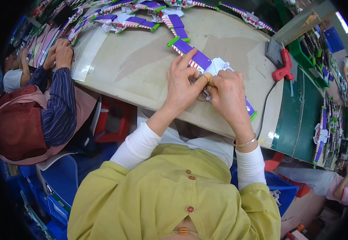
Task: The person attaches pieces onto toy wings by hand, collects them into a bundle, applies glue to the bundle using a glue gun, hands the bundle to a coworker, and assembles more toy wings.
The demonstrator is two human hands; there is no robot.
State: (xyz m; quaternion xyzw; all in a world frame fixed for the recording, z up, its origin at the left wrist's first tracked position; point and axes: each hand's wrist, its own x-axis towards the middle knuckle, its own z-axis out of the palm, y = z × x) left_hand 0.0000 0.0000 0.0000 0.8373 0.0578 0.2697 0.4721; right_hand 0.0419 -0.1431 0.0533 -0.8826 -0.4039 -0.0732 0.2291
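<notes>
A toy wing set (192,54) with purple panels, red-and-white stripes, green tips and a white middle part lies at the table's near edge, under both hands. My left hand (184,82) grips it near the middle, one finger stretched along the purple panel and the thumb against the white part. Close beside it, my right hand (229,90) has its fingers pinched together at the white middle, touching the left fingertips. Tan covers wrap some fingertips. Whatever sits between the right fingers is hidden. The other purple wing shows past my right wrist.
A red glue gun (284,68) with a black cord rests on the right, by a grey block (275,53). More wing sets (126,22) line the table's far side. At left sits a co-worker in a striped sleeve (60,108). A green bin (310,64) stands far right.
</notes>
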